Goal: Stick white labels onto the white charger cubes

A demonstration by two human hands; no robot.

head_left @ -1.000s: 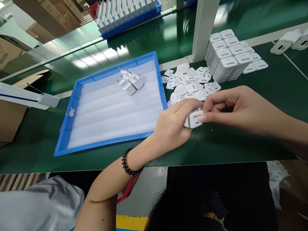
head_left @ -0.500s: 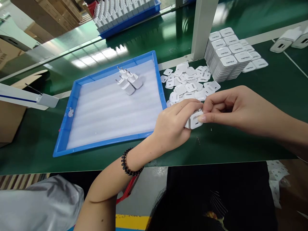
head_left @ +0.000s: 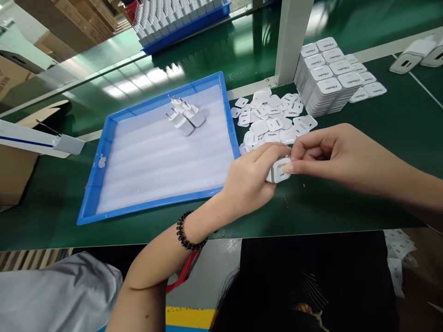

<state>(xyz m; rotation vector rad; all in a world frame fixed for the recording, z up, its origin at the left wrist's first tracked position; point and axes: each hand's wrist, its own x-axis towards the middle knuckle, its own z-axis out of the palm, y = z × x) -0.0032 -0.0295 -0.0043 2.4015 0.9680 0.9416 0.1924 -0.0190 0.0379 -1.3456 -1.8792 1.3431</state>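
My left hand (head_left: 247,180) is closed around a white plug charger (head_left: 269,176), most of which its fingers hide. A white printed face plate (head_left: 281,169) with a small slot lies against the charger's end. My right hand (head_left: 321,152) pinches that plate's right edge between thumb and fingers, the thumb on its front. Whether the plate sits fully flush, I cannot tell. Just beyond both hands spreads a loose pile of similar face plates (head_left: 272,124). Behind the right hand stand neat stacks of them (head_left: 328,85).
To the left lies a blue tray (head_left: 148,203) lined with white foam, several plug chargers (head_left: 183,117) standing in it. A metal post (head_left: 290,41) rises at the back. Other chargers (head_left: 406,60) are at the far right. Another blue tray (head_left: 188,34) holds rows of grey-white pieces.
Both hands stay at the same spot, the charger and plate shifted only very slightly. The tray, pile and stacks stand as before.
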